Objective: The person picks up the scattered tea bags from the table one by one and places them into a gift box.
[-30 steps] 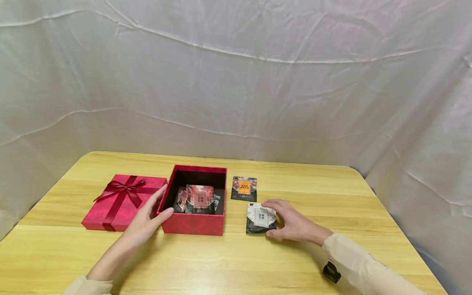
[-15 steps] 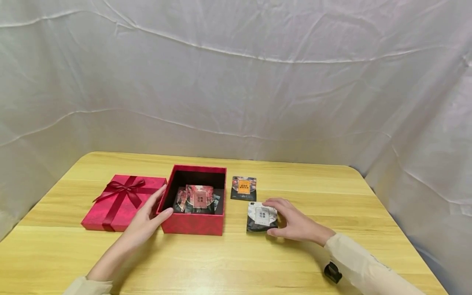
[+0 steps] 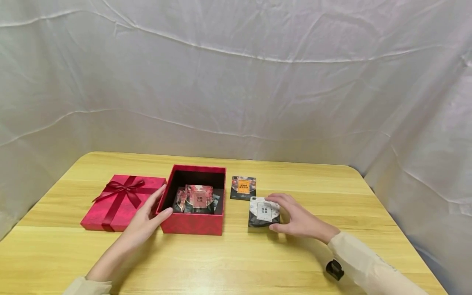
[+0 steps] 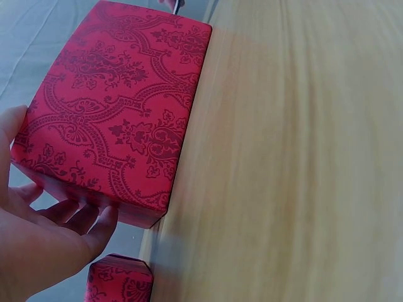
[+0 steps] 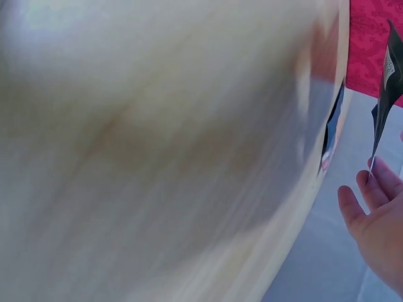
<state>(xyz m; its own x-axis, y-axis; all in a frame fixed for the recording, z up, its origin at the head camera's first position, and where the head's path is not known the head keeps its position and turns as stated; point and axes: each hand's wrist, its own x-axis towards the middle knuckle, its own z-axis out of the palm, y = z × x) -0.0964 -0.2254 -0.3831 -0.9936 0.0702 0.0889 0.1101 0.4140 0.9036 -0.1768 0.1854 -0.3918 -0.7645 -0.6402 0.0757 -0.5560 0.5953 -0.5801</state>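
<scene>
In the head view, my left hand (image 3: 141,219) rests against the left side of an open red gift box (image 3: 191,225). Its thumb lies at the front left corner and its fingers touch the side wall, as the left wrist view also shows. Inside the box lie several tea sachets (image 3: 199,198), the top one pink. My right hand (image 3: 298,219) pinches a white-and-black tea sachet (image 3: 263,211) by its right edge, thumb in front and fingers behind. The right wrist view shows this tea sachet (image 5: 389,82) nearly edge-on, raised off the table.
Left of the box lies its red lid (image 3: 123,200) with a dark red ribbon bow. A tea sachet with an orange label (image 3: 243,187) lies flat, right of the box. The wooden table (image 3: 206,262) ends before a white cloth backdrop (image 3: 236,102).
My right hand has lifted the white-and-black tea sachet slightly off the table, and it has shifted a little up and right in the head view. My left hand stays at the box.
</scene>
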